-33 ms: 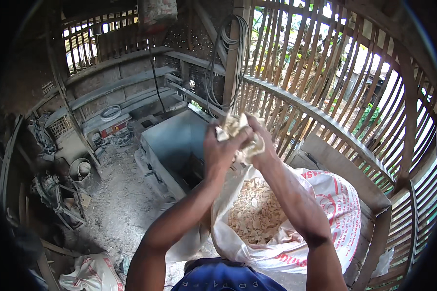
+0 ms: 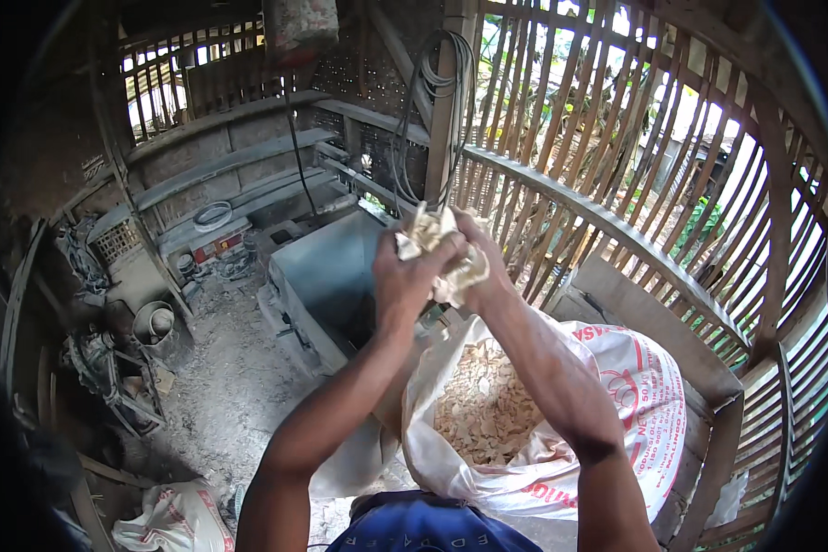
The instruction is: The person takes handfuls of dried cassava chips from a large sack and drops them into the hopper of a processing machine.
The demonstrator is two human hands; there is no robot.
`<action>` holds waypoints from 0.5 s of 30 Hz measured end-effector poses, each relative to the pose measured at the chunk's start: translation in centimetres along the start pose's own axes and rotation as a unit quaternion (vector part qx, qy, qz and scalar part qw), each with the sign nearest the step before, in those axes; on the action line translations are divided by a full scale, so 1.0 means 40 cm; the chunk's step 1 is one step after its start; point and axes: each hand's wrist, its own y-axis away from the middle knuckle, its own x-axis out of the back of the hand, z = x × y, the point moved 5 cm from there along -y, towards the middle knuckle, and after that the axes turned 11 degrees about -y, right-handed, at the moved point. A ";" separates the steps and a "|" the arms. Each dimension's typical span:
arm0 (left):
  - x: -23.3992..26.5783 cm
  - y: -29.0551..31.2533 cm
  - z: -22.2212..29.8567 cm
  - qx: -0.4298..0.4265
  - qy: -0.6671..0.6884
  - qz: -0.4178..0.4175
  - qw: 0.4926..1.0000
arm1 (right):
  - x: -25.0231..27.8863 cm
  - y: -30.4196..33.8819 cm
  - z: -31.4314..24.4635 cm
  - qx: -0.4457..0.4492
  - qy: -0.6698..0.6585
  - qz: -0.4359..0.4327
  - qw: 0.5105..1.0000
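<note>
Both hands are raised together above the hopper's right edge, cupped around a heap of pale, dry, flaky chips [image 2: 440, 247]. My left hand [image 2: 407, 278] closes on the heap from the left, its thumb across the front. From the right, my right hand [image 2: 484, 269] presses against the same heap; its fingertips are partly hidden. Just below and nearer to me, an open white woven sack [image 2: 639, 405] with red print holds many more such chips [image 2: 486, 405]. A metal hopper [image 2: 317, 262], bluish grey inside, stands just left of and beneath the hands.
A slatted bamboo wall [image 2: 607, 138] with a wooden rail runs along the right. Coiled cable [image 2: 432, 74] hangs from a post. On the dusty floor [image 2: 221, 386] at left stand a bucket [image 2: 153, 322] and a small metal frame [image 2: 110, 386]. Another white sack [image 2: 177, 517] lies at lower left.
My two hands, still cupped around the chips, have shifted slightly to the left, further over the hopper's edge. The sack and hopper look the same.
</note>
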 end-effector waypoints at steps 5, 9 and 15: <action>0.234 -0.127 -0.074 -0.010 -0.065 0.032 0.997 | -0.108 -0.090 0.236 -0.170 -0.066 -0.002 0.983; 0.333 -0.134 -0.149 0.057 -0.219 0.002 0.974 | -0.030 -0.098 0.324 -0.142 0.032 0.040 0.989; 0.382 -0.122 -0.117 0.030 -0.369 -0.089 0.925 | -0.087 -0.043 0.266 -0.108 0.255 -0.011 0.961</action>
